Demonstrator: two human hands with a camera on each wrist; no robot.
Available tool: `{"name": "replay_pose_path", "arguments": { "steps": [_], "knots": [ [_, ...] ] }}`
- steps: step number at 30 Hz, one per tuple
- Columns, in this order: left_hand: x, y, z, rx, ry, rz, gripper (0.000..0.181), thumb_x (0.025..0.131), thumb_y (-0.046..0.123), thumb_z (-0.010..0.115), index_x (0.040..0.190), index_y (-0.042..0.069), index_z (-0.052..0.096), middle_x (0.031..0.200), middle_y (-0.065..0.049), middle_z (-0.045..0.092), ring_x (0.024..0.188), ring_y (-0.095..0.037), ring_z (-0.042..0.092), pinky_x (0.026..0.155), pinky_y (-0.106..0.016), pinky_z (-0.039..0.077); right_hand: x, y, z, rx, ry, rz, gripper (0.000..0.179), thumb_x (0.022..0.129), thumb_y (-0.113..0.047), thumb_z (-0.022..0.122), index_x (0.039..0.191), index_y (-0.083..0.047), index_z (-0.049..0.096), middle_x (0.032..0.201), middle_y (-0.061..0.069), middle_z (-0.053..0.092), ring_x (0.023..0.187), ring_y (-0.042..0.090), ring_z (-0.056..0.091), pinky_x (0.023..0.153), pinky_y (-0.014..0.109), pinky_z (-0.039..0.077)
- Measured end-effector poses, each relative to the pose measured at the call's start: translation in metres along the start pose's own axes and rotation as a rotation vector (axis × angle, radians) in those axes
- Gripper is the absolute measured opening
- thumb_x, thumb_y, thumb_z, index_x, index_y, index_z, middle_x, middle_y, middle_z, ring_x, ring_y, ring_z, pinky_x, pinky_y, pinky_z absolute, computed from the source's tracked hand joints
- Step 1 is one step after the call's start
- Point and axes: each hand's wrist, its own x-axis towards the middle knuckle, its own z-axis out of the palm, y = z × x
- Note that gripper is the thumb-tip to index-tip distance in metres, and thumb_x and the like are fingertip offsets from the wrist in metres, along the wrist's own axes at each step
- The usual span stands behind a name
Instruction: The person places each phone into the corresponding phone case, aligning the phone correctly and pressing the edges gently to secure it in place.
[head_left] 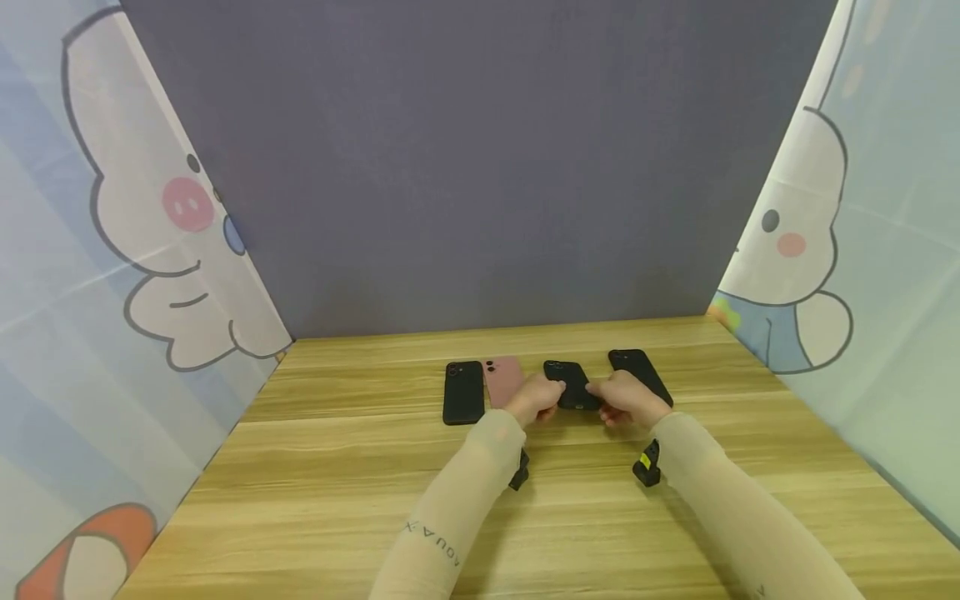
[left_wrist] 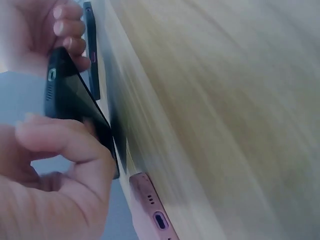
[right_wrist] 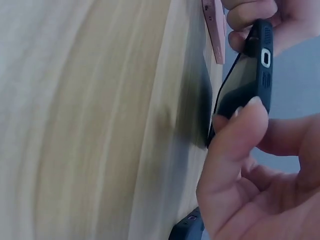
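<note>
A smartphone in a black case (head_left: 572,385) is between both hands, back upward, its near end tilted up off the table. My left hand (head_left: 536,395) pinches its left edge near the close corner. On the opposite edge, my right hand (head_left: 627,395) holds it between thumb and fingers. The right wrist view shows the charging port end of the black phone (right_wrist: 245,82) raised, with its glossy screen facing the wood. In the left wrist view, the fingers (left_wrist: 65,145) of my left hand lie along the phone's side.
A pink phone (head_left: 504,379) and another black phone (head_left: 463,393) lie side by side left of the hands. One more black phone (head_left: 639,371) lies beyond the right hand. Behind the wooden table (head_left: 337,467) stands a grey panel (head_left: 480,167), with cartoon curtains (head_left: 885,250) at the sides.
</note>
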Motion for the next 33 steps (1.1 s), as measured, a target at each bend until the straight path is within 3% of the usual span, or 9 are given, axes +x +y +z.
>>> {"name": "replay_pose_path", "arguments": {
  "steps": [5, 8, 10, 16, 18, 22, 27, 30, 33],
  "knots": [
    [-0.005, 0.001, 0.001, 0.014, 0.079, -0.008, 0.039, 0.101, 0.005, 0.046, 0.063, 0.011, 0.052, 0.047, 0.002, 0.039, 0.041, -0.012, 0.037, 0.049, -0.029, 0.035, 0.009, 0.001, 0.005, 0.029, 0.050, 0.014, 0.021, 0.104, -0.015, 0.054, 0.094, 0.003, 0.056, 0.059, 0.004, 0.054, 0.047, 0.012, 0.055, 0.050, 0.026, 0.053],
    [-0.006, 0.001, 0.001, 0.088, 0.098, -0.009, 0.045, 0.097, 0.001, 0.048, 0.055, 0.015, 0.045, 0.048, -0.001, 0.042, 0.043, -0.015, 0.038, 0.047, -0.029, 0.034, 0.012, 0.002, 0.009, 0.000, 0.083, 0.006, 0.021, 0.103, -0.012, 0.055, 0.090, 0.004, 0.059, 0.062, 0.007, 0.057, 0.050, 0.015, 0.060, 0.054, 0.030, 0.057],
    [-0.006, 0.000, 0.001, 0.158, 0.119, -0.006, 0.042, 0.096, 0.001, 0.050, 0.056, 0.013, 0.050, 0.049, -0.003, 0.047, 0.043, -0.016, 0.041, 0.046, -0.029, 0.035, 0.014, 0.002, 0.011, -0.067, 0.111, -0.012, 0.025, 0.102, -0.011, 0.057, 0.082, 0.003, 0.061, 0.064, 0.009, 0.060, 0.051, 0.017, 0.063, 0.055, 0.031, 0.058],
    [-0.007, 0.000, -0.002, 0.266, 0.134, 0.021, 0.010, 0.094, 0.003, 0.054, 0.089, -0.001, 0.062, 0.050, -0.003, 0.049, 0.042, -0.017, 0.047, 0.045, -0.030, 0.044, 0.012, -0.001, 0.012, -0.260, 0.174, -0.083, 0.042, 0.101, -0.011, 0.056, 0.059, -0.007, 0.056, 0.057, 0.006, 0.059, 0.049, 0.017, 0.058, 0.051, 0.030, 0.052],
    [-0.008, -0.001, -0.004, 0.275, 0.130, 0.028, 0.012, 0.094, 0.001, 0.054, 0.084, 0.000, 0.061, 0.047, -0.001, 0.044, 0.040, -0.016, 0.043, 0.042, -0.029, 0.040, 0.011, -0.002, 0.012, -0.256, 0.165, -0.100, 0.045, 0.101, -0.011, 0.056, 0.057, -0.010, 0.051, 0.053, 0.004, 0.054, 0.048, 0.017, 0.055, 0.051, 0.030, 0.052],
    [-0.011, -0.004, -0.012, 0.332, 0.135, 0.047, 0.035, 0.094, 0.002, 0.053, 0.060, 0.011, 0.049, 0.044, 0.003, 0.033, 0.037, -0.013, 0.028, 0.039, -0.028, 0.027, 0.010, -0.003, 0.015, -0.234, 0.133, -0.119, 0.043, 0.102, -0.012, 0.056, 0.059, -0.010, 0.051, 0.054, 0.002, 0.051, 0.053, 0.017, 0.056, 0.055, 0.032, 0.056],
    [-0.018, -0.007, -0.023, 0.391, 0.154, 0.130, 0.046, 0.092, -0.001, 0.052, 0.054, 0.018, 0.035, 0.045, 0.006, 0.024, 0.040, -0.011, 0.016, 0.043, -0.030, 0.021, 0.008, -0.003, 0.016, -0.269, 0.140, -0.134, 0.036, 0.103, -0.014, 0.057, 0.069, -0.003, 0.060, 0.061, 0.007, 0.057, 0.059, 0.020, 0.062, 0.056, 0.033, 0.057],
    [-0.024, -0.011, -0.029, 0.495, 0.205, 0.214, 0.047, 0.091, -0.001, 0.054, 0.053, 0.018, 0.035, 0.045, 0.006, 0.025, 0.040, -0.010, 0.017, 0.049, -0.031, 0.025, 0.006, -0.004, 0.016, -0.313, 0.158, -0.161, 0.037, 0.104, -0.015, 0.057, 0.069, -0.004, 0.060, 0.062, 0.008, 0.059, 0.056, 0.020, 0.061, 0.054, 0.032, 0.056],
    [-0.030, -0.017, -0.035, 0.658, 0.302, 0.303, 0.039, 0.092, 0.005, 0.058, 0.056, 0.016, 0.049, 0.052, 0.005, 0.041, 0.045, -0.011, 0.035, 0.053, -0.030, 0.034, 0.004, -0.007, 0.017, -0.375, 0.165, -0.199, 0.037, 0.104, -0.016, 0.056, 0.069, -0.005, 0.060, 0.059, 0.007, 0.058, 0.051, 0.020, 0.059, 0.051, 0.031, 0.052]
  ]
}}
